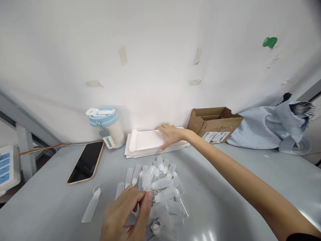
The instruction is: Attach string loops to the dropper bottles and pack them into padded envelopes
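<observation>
Near the bottom centre, my left hand (127, 214) pinches with thumb and forefinger at the edge of a heap of small translucent bottles (167, 194); one upright bottle seems to be at its fingertips. My right hand (172, 134) reaches across to a stack of white trays (147, 140) against the wall, its fingers spread over the stack's right part, thumb at the front edge. A single bottle with a looped cap (92, 205) lies apart on the left.
A phone (86, 163) lies on the grey table (220, 180) at the left, beside a blue-lidded cup (110, 130). Right of the trays stand an open cardboard box (213, 125) and a light blue cloth bag (260, 129). A power strip (8, 167) is at the far left.
</observation>
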Tool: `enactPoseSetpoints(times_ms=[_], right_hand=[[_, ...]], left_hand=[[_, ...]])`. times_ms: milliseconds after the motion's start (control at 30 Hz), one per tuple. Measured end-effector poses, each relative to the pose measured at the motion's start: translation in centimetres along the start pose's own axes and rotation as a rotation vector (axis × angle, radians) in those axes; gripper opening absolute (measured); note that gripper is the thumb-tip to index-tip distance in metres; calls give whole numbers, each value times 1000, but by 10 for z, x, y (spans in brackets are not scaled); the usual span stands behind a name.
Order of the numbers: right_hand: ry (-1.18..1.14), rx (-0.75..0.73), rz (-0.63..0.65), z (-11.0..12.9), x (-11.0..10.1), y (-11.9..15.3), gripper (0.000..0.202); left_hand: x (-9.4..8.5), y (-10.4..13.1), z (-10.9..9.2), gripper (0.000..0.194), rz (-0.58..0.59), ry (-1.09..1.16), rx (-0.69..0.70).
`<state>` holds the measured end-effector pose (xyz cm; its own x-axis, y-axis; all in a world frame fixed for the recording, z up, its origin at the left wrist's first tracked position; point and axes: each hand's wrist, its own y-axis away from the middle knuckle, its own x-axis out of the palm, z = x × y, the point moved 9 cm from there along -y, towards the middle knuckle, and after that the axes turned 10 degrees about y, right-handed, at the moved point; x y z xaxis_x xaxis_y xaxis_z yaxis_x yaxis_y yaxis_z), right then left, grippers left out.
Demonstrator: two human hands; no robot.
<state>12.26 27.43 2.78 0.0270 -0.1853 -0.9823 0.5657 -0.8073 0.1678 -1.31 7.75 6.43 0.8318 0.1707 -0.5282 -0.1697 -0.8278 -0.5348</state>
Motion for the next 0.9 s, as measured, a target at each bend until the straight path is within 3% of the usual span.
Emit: enactPoseSetpoints(times_ms=[233,400,600,900], right_hand=[[36,-12,-20,2,9,14,93],[74,-50,-80,0,6,30,99],[47,-58,-102,-7,16,32,98],[-25,44,-209,-14,19,40,103]], left_hand=[[-10,-8,13,32,-23,-73,-11],[-27,-17,35,32,-185,-197,-12],[-31,-24,64,30,-241,-225,-51],[-25,-21,43,28,-216,-161,74]])
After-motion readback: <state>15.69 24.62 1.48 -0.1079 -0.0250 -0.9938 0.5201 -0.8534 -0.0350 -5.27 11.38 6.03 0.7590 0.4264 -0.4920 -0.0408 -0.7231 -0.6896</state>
